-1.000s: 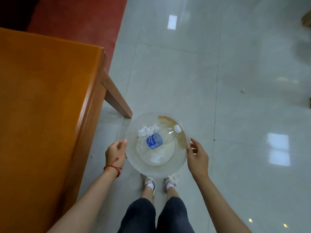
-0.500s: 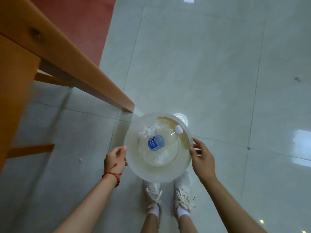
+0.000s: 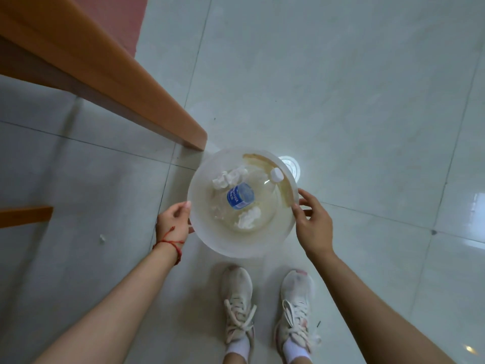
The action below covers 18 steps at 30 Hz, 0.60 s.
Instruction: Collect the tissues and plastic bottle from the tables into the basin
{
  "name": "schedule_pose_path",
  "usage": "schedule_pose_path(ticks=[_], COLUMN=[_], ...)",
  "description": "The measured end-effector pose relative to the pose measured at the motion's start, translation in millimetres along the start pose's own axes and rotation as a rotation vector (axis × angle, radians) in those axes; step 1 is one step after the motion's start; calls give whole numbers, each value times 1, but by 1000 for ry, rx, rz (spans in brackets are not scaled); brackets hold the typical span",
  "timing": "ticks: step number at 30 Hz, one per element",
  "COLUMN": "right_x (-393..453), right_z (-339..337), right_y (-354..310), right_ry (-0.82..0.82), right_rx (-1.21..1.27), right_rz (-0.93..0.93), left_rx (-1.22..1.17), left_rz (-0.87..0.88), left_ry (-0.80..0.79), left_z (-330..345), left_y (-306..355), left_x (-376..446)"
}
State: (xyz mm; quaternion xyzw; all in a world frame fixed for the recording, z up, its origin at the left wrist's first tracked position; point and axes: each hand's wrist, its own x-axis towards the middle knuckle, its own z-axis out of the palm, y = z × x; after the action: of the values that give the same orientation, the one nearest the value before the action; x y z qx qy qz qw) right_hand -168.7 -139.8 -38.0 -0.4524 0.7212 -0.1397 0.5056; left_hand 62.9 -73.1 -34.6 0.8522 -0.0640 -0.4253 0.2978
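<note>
I hold a translucent white basin (image 3: 225,245) in front of me, above the tiled floor. My left hand (image 3: 174,222) grips its left rim and my right hand (image 3: 313,222) grips its right rim. Inside lies a clear plastic bottle (image 3: 240,197) with a blue label and a white cap pointing to the upper right. One crumpled white tissue (image 3: 229,177) rests at the far side of the basin, another tissue (image 3: 248,218) near the front, beside the bottle.
An orange wooden table leg (image 3: 136,101) slants down from the upper left and ends just left of the basin. A wooden rail (image 3: 25,216) shows at the left edge. My two white sneakers (image 3: 267,306) stand below. A small white scrap (image 3: 101,239) lies on the floor.
My view has tilted down and under the table: the tabletop is gone from sight, the leg and my shoes fill more of the frame. Both hands keep hold of the basin.
</note>
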Motion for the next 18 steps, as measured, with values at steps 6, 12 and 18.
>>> schedule_pose_path(ticks=[6, 12, 18], right_x=[13, 12, -6], right_z=[18, 19, -8], right_y=[-4, -10, -36], right_ry=[-28, -57, -48], right_rx=[-11, -18, -24], right_rz=[-12, 23, 34], left_rx=[-3, 54, 216], left_rz=[-39, -51, 30], left_ry=[42, 32, 63], left_z=[-3, -7, -20], left_y=[0, 5, 30], left_x=[16, 14, -18])
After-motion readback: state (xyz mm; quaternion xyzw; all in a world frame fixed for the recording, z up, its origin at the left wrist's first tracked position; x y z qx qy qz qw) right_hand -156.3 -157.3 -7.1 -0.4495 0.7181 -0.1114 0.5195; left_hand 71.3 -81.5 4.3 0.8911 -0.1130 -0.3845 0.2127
